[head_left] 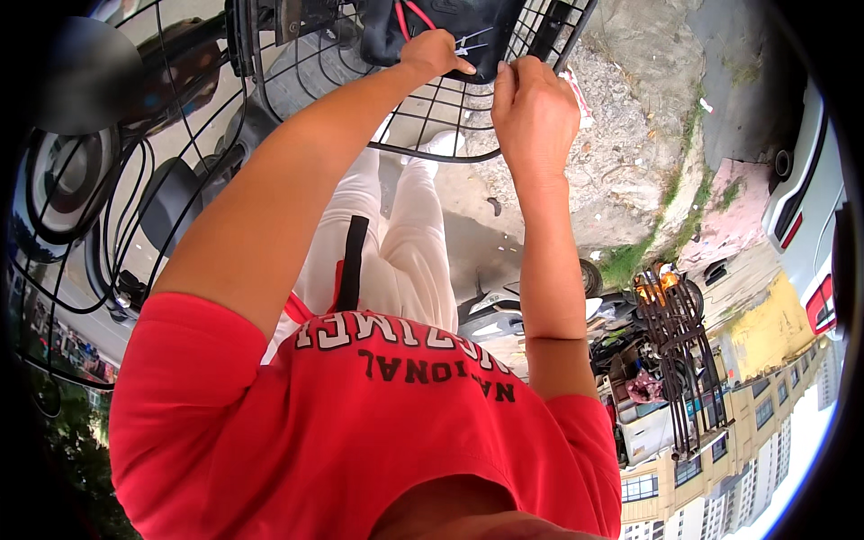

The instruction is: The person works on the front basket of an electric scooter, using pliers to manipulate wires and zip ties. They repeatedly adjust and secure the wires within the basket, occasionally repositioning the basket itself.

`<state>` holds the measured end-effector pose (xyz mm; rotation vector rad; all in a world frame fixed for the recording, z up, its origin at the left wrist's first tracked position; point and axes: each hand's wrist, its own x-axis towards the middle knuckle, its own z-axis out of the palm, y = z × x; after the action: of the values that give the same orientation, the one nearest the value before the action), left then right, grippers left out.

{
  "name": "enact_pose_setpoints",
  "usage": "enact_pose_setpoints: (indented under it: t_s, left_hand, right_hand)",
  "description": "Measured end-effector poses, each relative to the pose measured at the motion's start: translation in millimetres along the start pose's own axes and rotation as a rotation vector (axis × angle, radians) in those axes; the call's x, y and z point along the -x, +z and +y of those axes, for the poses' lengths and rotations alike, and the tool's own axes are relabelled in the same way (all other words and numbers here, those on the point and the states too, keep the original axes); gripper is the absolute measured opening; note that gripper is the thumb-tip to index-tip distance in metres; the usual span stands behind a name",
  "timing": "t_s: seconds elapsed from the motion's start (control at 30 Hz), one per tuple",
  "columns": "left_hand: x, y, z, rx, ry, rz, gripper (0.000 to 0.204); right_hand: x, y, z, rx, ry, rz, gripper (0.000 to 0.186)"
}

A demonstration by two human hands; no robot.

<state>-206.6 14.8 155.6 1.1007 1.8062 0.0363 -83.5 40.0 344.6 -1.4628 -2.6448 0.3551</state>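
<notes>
At the top of the head view, a black wire basket [423, 119] holds a dark, smooth black item [468, 20] that looks like a bag or liner. My left hand [436, 54] lies over it, fingers closed at the base of a tool with two red handles [414, 15]; its working end is hidden. Thin pale strips [470, 41] stick out beside the left thumb. My right hand [536, 112] is closed at the basket's right side, thumb and forefinger together by the black item's lower corner. Whatever these fingers pinch is hidden.
My white trousers [418, 238] and shoe show below the basket. Bent black wires and a wheel [72, 180] crowd the left. Broken ground [630, 117] lies to the right, with a loaded cart [679, 360] and a parked white car [810, 198] farther off.
</notes>
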Motion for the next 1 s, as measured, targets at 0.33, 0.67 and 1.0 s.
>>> enact_pose_setpoints:
  t_s: [0.33,0.67,1.0]
  left_hand:
    - [71,-59,-26,0.172,0.016,0.046,0.032]
    - [97,-97,-7,0.193,-0.028,0.066,0.01]
    - [92,-103,-8,0.309,-0.005,-0.118,0.018]
  right_hand:
    - [-52,14,-80,0.408,-0.089,-1.013,0.022]
    - [-67,46,-87,0.368,0.086,-1.061,0.022]
    - [-60,48,-76,0.481,0.046,-1.179,0.027]
